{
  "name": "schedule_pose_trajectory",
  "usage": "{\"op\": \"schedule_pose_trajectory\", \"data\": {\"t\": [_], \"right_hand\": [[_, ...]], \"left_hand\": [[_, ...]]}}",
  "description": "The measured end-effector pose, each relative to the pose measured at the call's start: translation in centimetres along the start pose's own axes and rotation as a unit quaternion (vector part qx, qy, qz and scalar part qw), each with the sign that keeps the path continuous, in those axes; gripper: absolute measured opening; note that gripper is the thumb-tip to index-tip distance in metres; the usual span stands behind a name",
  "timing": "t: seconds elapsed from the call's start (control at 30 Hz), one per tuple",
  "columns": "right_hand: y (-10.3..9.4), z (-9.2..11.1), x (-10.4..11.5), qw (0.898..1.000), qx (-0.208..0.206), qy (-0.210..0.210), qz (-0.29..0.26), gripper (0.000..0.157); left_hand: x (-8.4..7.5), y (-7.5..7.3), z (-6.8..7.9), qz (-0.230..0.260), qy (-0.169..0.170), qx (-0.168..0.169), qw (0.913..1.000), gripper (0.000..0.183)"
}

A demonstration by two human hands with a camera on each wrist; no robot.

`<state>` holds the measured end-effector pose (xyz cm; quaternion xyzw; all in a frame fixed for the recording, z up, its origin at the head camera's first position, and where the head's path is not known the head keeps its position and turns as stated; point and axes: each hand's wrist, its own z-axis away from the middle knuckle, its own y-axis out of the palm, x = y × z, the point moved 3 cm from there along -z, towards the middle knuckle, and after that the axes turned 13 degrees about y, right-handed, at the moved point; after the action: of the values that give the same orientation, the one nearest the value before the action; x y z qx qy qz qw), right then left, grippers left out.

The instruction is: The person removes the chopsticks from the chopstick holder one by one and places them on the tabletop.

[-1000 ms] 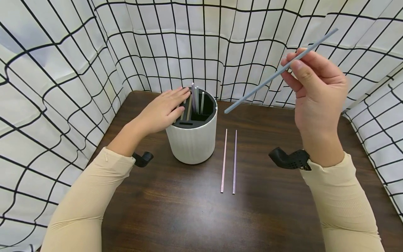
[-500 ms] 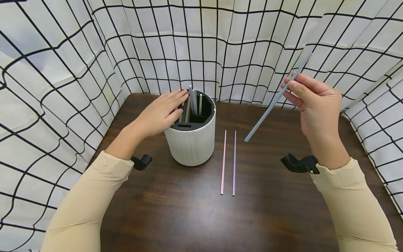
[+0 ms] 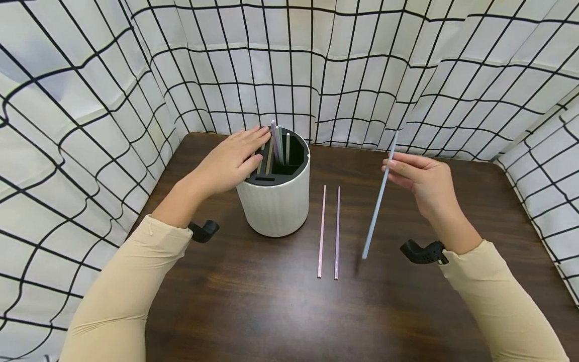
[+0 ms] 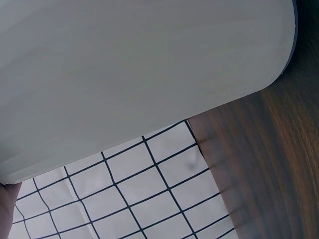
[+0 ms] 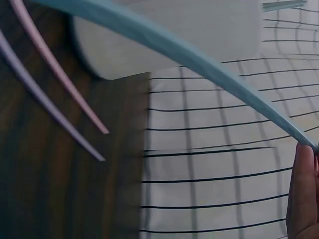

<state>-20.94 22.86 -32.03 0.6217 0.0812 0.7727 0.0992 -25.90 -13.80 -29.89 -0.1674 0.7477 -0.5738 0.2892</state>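
Observation:
A white cylindrical holder (image 3: 277,211) with a black slotted insert stands at the back of the table; its wall fills much of the left wrist view. My left hand (image 3: 232,158) rests over the left side of its top, fingers extended. In my right hand (image 3: 420,181) a long, thin pale-blue stick (image 3: 379,203) is pinched between thumb and fingertips near its upper end. It slants down to the left, its lower end close over the table. Left of it, a pink stick (image 3: 322,231) and a purple stick (image 3: 337,232) lie side by side.
Several thin sticks (image 3: 279,143) stand upright in the open compartment of the holder. White cloth (image 3: 353,75) with a black grid walls in the dark wooden table (image 3: 280,311) at the back and sides. A black wrist mount (image 3: 422,252) juts from the right sleeve.
My right hand has come down and to the left, lowering the blue stick toward the table and turning it steeper. The left hand stays on the holder.

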Motion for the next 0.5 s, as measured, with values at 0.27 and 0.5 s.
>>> {"op": "schedule_pose_trajectory", "data": {"t": [0.27,0.5], "right_hand": [[-1.0,-2.8,-4.9,0.99,0.004,0.139,0.036,0.016],[-1.6,-4.8,-7.5,0.979,-0.01,0.198,0.049,0.014]], "left_hand": [[-0.1,-0.1,0.1,0.002,0.0,-0.005,1.0,0.055],[0.0,-0.1,0.2,0.003,-0.002,-0.005,1.0,0.054]]}}
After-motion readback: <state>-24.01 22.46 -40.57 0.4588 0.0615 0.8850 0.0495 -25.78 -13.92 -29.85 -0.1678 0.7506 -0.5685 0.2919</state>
